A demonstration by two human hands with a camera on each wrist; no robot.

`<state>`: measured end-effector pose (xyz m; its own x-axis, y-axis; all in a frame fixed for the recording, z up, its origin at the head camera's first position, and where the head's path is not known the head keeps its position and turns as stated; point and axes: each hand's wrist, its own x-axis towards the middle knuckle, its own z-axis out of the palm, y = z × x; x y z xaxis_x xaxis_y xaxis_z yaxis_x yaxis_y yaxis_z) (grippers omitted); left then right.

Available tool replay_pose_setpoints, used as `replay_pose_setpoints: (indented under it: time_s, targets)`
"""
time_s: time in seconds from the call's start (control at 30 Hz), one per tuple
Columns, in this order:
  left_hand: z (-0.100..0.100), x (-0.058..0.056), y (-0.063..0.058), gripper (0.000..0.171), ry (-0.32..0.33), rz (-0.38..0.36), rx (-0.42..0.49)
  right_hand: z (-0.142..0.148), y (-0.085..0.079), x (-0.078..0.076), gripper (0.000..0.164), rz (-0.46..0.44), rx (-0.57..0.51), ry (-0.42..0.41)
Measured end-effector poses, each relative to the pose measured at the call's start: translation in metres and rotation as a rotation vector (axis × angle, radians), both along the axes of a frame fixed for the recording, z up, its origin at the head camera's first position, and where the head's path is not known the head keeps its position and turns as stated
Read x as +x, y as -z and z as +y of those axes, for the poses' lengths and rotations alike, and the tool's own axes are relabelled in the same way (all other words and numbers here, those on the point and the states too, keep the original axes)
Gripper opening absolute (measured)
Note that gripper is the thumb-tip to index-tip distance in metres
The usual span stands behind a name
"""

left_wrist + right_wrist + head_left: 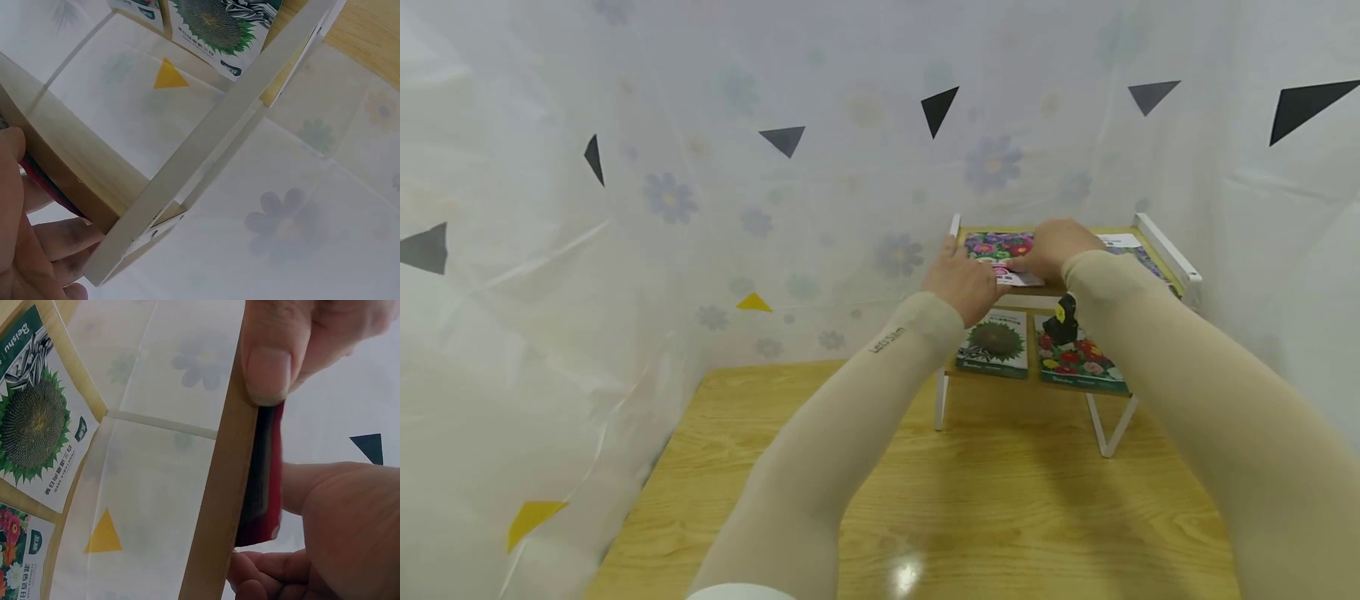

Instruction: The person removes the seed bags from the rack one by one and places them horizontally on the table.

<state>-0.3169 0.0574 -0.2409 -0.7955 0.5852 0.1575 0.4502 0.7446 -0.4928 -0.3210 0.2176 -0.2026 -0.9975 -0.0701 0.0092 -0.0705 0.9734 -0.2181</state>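
Note:
A flower seed packet [988,247] with purple and red blooms lies on the upper tier of a small two-tier shelf [1168,250]. My left hand [962,279] is at its left side, fingers stretched toward the shelf's white side rail [206,150]. From the right, my right hand [1060,248] pinches the packet's near edge, with the thumb [269,372] at the wooden front board [215,506]. The packet's dark and red edge [269,487] shows beside that board. The right hand's other fingertips are hidden.
On the lower tier lie a sunflower seed packet [996,342] and a flower seed packet [1086,358]. Another packet [1123,242] is at the upper right, partly behind my right wrist. The shelf's white legs [1108,429] stand on a wooden table [775,433]. Flower-patterned white sheeting [820,192] surrounds it.

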Motion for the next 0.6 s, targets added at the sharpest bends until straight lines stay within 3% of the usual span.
replay_pose_setpoints:
  time_s: [0.3, 0.6]
  targets:
    - [-0.004, 0.004, 0.000, 0.062, 0.020, 0.001, 0.010, 0.005, -0.001, 0.002, 0.044, 0.095, -0.037, 0.033]
    - [-0.010, 0.008, 0.003, 0.055, 0.129, 0.017, 0.116, 0.012, -0.002, 0.015, 0.038, 0.154, -0.129, 0.006]
